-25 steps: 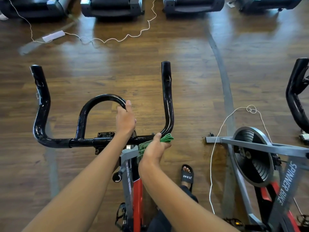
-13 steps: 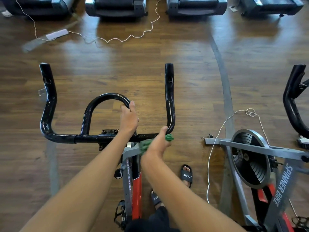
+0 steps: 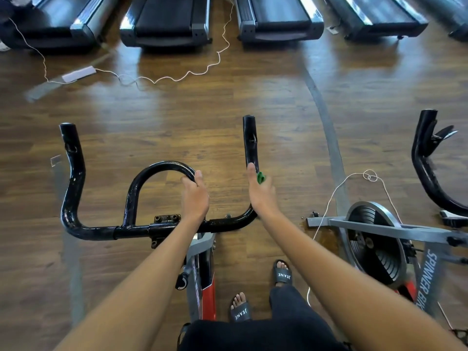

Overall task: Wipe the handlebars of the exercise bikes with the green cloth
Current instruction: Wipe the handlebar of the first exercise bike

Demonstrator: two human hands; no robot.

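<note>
Black handlebars (image 3: 73,173) of a grey and red exercise bike spread across the middle of the head view. My left hand (image 3: 194,196) grips the right side of the inner loop bar. My right hand (image 3: 260,191) is wrapped round the lower part of the right upright bar, with the green cloth (image 3: 260,178) held between palm and bar; only a small green corner shows. The top of that bar (image 3: 249,138) stands bare above my hand.
A second bike with a flywheel (image 3: 374,239) and its black handlebar (image 3: 423,158) stands to the right. A white cord (image 3: 329,201) trails over the wooden floor. Several treadmills (image 3: 164,24) line the far side. My sandalled feet (image 3: 281,272) are beside the bike frame.
My right hand with the cloth has slid from the bend at the base of the right bar up onto the upright part. The left hand keeps its grip on the loop.
</note>
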